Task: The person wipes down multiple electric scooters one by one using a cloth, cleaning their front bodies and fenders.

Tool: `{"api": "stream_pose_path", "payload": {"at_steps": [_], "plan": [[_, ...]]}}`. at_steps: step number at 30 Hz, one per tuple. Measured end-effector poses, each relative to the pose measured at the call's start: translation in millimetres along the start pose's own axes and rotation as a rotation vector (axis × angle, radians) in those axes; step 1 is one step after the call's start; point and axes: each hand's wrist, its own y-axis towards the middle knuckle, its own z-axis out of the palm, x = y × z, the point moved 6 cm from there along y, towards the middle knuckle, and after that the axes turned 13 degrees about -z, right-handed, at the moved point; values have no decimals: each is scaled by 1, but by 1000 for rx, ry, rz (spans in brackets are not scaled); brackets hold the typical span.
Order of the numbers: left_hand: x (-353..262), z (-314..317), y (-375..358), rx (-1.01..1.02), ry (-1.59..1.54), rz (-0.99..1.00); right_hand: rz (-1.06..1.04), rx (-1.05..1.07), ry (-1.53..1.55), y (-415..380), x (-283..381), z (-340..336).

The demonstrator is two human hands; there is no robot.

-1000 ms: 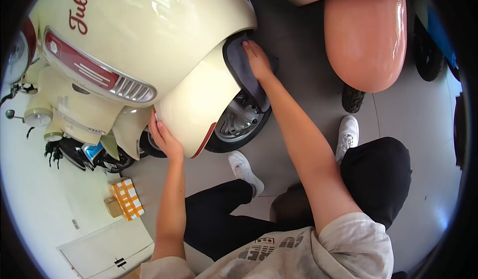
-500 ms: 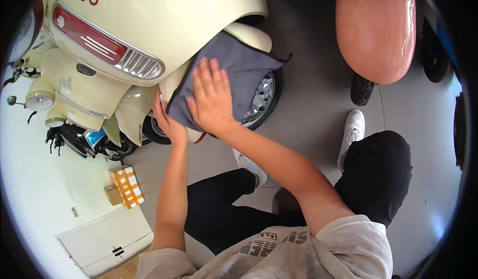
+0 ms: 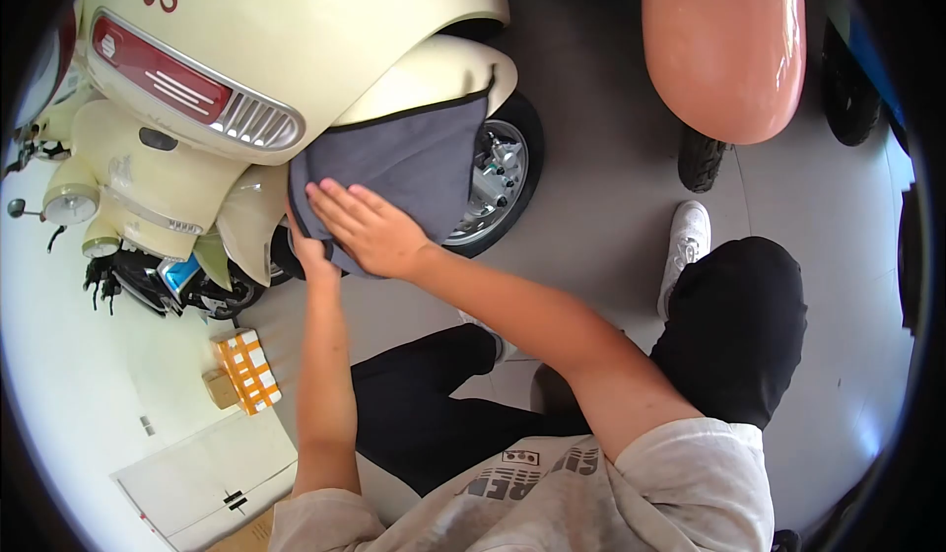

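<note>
A cream scooter [image 3: 296,30] with a red tail light [image 3: 148,64] fills the upper left. A grey cloth [image 3: 414,163] lies spread over its rear mudguard [image 3: 434,69], above the rear wheel [image 3: 498,182]. My right hand [image 3: 365,227] lies flat on the lower left part of the cloth, fingers spread, pressing it against the mudguard. My left hand [image 3: 310,251] is partly hidden under the right hand and the cloth's edge; it rests against the lower tip of the mudguard.
A salmon-pink scooter body [image 3: 724,44] with a black tyre [image 3: 700,158] stands at the upper right. More scooters [image 3: 128,207] are parked at the left. An orange-and-white box [image 3: 246,370] sits on the grey floor. My white shoe [image 3: 685,246] and black-trousered knees are below.
My right hand has swept the grey cloth from the wheel arch down and leftward over the mudguard, and the cloth has spread out. My left hand has stayed at the mudguard's lower tip.
</note>
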Motion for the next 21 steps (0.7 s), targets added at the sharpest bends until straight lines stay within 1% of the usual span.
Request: {"api": "stream_pose_path", "payload": {"at_steps": [1, 3, 4, 6, 9, 11, 12, 13, 15, 16, 17, 19, 21], "plan": [[-12, 13, -15, -94, -171, -148, -71, 50, -39, -2, 9, 9], [-18, -5, -5, -126, 119, 36, -184, 130, -118, -6, 27, 21], [-18, -8, -5, -140, 83, 26, -185, 132, -119, -7, 28, 22], [-17, -14, -2, -159, 21, 19, -312, 171, -168, -10, 40, 27], [-30, -3, -12, -132, 18, 3, -337, 163, -173, -10, 39, 24], [-35, 12, -22, -4, -37, -93, -322, 146, -148, -9, 32, 20], [-29, 1, -14, -4, -38, -125, -315, 125, -116, -8, 29, 20], [-31, 5, -14, 0, -40, -127, -314, 128, -120, -6, 24, 18], [-38, 21, -25, 86, -50, -117, -163, 20, 75, -4, 4, 5], [-41, 26, -30, 61, -20, -105, -131, -15, 134, -3, -8, 0], [-41, 25, -24, 140, -3, -20, -71, -73, 199, -1, -21, -7], [-41, 26, -20, 222, 72, 61, 10, -81, 166, 5, -45, -28], [-37, 22, -14, 221, 91, 90, 47, -126, 141, 7, -60, -34]]}}
